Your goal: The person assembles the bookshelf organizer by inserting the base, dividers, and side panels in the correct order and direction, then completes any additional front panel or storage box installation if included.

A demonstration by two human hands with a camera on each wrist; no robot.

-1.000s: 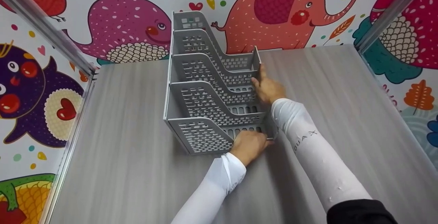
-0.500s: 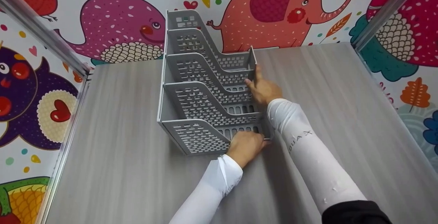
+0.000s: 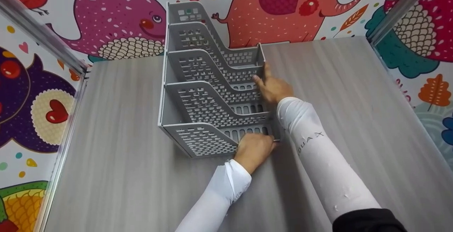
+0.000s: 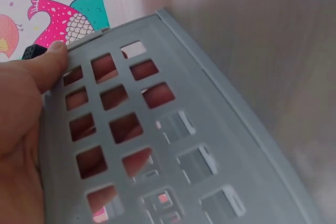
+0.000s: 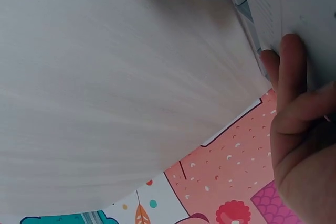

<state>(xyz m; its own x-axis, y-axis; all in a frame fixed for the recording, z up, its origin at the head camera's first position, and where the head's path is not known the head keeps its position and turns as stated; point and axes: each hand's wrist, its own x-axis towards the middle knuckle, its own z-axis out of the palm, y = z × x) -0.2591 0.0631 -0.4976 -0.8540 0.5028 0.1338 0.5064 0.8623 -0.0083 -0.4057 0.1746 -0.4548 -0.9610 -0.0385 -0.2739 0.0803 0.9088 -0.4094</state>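
Note:
A grey plastic file organizer [image 3: 201, 141] with several upright compartments and slotted dividers stands on the table in the head view. At its near right corner my left hand [image 3: 254, 152] grips the low part of the near panel. In the left wrist view, the thumb lies outside the perforated panel [image 4: 205, 114] and fingers show through the holes from behind. My right hand [image 3: 277, 88] holds the organizer's right side, thumb over the rim and fingers along the outer face. The right wrist view shows those fingertips [image 5: 292, 51] against the smooth outer wall [image 5: 320, 19].
The table [image 3: 116, 154] has a pale wood-grain top. Behind it rises a wall panel [image 3: 283, 30] printed with cartoon animals, and another printed panel [image 3: 21, 147] stands on the left. Metal frame posts [image 3: 67, 44] mark the corners.
The head view has shifted slightly, so the organizer appears a little farther left and higher. Both hands keep their places on it.

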